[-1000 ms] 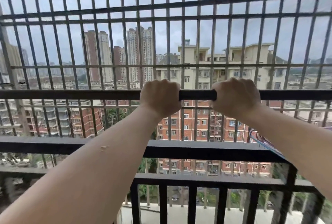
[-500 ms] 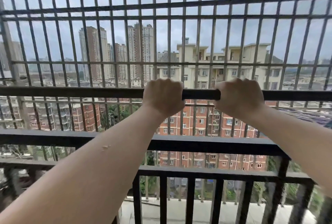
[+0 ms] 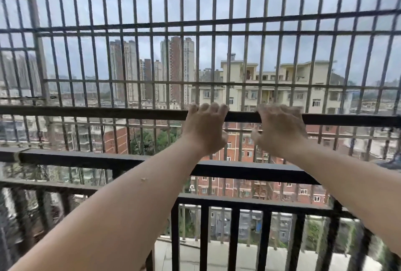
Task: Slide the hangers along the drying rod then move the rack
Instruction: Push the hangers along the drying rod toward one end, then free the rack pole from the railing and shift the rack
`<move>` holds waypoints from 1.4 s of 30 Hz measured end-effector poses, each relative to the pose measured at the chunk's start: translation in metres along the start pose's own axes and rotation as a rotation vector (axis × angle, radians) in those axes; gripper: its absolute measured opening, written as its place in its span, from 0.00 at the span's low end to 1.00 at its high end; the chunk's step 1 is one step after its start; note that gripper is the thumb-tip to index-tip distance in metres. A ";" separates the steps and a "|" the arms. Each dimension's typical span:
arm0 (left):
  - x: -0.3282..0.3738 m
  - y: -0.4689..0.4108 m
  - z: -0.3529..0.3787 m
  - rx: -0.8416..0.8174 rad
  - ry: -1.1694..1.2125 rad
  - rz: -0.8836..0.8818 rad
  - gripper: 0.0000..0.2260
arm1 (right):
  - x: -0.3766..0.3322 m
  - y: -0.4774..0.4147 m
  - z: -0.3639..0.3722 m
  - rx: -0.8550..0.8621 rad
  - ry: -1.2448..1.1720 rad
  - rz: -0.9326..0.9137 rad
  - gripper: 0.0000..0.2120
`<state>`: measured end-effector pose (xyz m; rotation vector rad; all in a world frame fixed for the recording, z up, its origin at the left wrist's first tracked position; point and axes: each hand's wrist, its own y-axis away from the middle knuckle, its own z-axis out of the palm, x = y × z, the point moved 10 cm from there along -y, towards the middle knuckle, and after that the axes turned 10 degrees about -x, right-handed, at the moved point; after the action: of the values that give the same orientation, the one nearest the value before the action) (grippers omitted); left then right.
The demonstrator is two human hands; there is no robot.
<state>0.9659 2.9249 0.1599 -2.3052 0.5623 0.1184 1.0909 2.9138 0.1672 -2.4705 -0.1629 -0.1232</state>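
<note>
At mid-frame, the dark drying rod (image 3: 130, 114) runs horizontal across the whole view, in front of the window grille (image 3: 217, 29) and above the balcony railing (image 3: 86, 160). Left hand (image 3: 202, 128) and right hand (image 3: 280, 129) both over the rod, near each other, a short bare stretch of rod between them. Fingers (image 3: 208, 107) draped over the top, loosened rather than fisted; thumbs look off the bar, right one blurry so can't be sure. No hangers visible anywhere on the rod. Judgement: sliding part looks finished or out of view, step in hand is shifting the rack via this rod. To do it well: wrap fully, thumbs under, before applying force; spread hands wider for balance; push evenly with both so the bar stays level and doesn't twist; keep knuckles clear of the grille bars just behind. Risk: a loose drape slips.
</note>
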 end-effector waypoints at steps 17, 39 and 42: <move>-0.221 0.294 0.016 -0.437 -0.172 -0.460 0.31 | -0.320 0.067 0.077 -0.209 -0.203 -0.796 0.24; -0.420 0.482 0.091 -0.340 0.693 -1.306 0.32 | -0.625 0.024 0.142 -0.764 -0.961 -0.654 0.24; -0.451 0.476 0.105 -0.261 0.639 -1.342 0.33 | -0.651 0.000 0.161 -0.796 -1.024 -0.642 0.25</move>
<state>0.3642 2.8633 -0.1142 -2.4611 -0.8290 -1.2461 0.4556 2.9574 -0.0429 -2.8685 -1.5883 0.9973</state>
